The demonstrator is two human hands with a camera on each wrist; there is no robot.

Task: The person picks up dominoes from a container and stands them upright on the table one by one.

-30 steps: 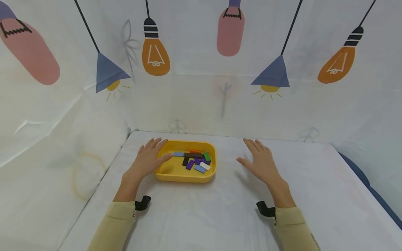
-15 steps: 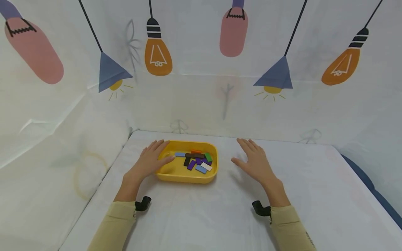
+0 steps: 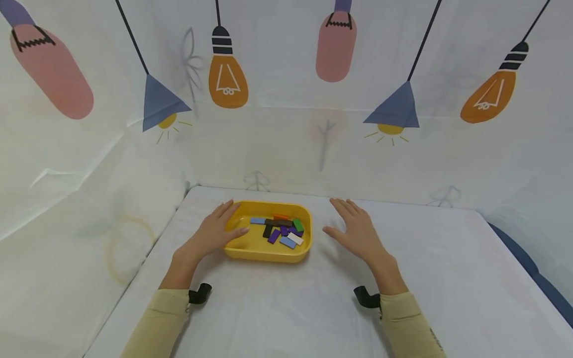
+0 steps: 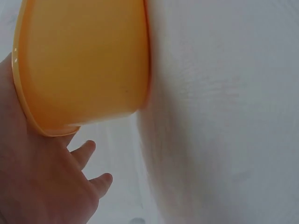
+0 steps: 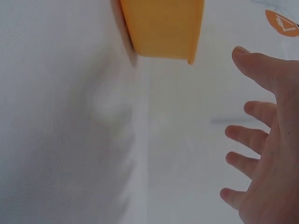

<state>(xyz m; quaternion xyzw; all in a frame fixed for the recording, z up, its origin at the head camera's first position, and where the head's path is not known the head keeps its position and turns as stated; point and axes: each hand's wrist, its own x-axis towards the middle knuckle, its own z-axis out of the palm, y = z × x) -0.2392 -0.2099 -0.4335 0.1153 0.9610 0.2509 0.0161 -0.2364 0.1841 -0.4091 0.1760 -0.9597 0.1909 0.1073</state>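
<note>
- A white backdrop (image 3: 286, 149), printed with lamps and bulbs, hangs behind and to the left.
- A white-covered table (image 3: 286, 313) lies in front of it; a dark blue thing (image 3: 515, 251) shows past its right edge.
- The yellow tray (image 3: 268, 256) sits on the table near the back, left of centre, between the person's hands.
- The left hand (image 3: 208, 232) is wide open over the tray's left end, fingers straight, thumb spread over the inside. It grips nothing and hides part of the left rim; whether skin meets rim cannot be told.
- The right hand (image 3: 358, 233) is just as open, thumb well apart from the fingers. It holds nothing and stands off the tray's right side, with bare table between.
- Black mounts (image 3: 200, 294) jut from both cuffs, clear of the tray.
- Small blocks (image 3: 274, 236) lie loose in the tray's right part: brown, black, purple, blue, orange, green and white. A white one partly covers a blue one.
</note>
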